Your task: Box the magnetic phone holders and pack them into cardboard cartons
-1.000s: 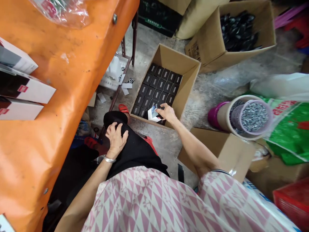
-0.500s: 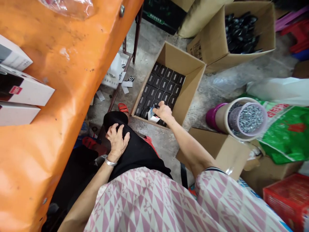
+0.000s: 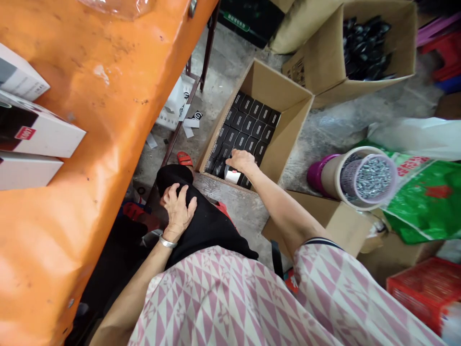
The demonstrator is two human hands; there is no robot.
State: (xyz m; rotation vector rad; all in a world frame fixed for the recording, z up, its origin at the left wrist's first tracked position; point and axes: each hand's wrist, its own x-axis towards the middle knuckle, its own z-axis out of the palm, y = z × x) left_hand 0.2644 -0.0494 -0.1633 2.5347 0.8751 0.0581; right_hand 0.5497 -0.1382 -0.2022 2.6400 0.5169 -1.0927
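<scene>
Down on the floor, the right hand (image 3: 242,161) reaches into the carton (image 3: 288,139), its grip pinching a small white box (image 3: 233,176) at the near edge, beside tight rows of black boxes (image 3: 252,126); the left hand (image 3: 179,207) lies spread on the knee (image 3: 205,226), likely bracing the lean; the orange worktop (image 3: 108,96) stands alongside.

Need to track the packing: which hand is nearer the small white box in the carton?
Right. The right hand is on the small white box, inside the carton at its near edge. The left hand rests on the black-clad knee, outside the carton.
</scene>
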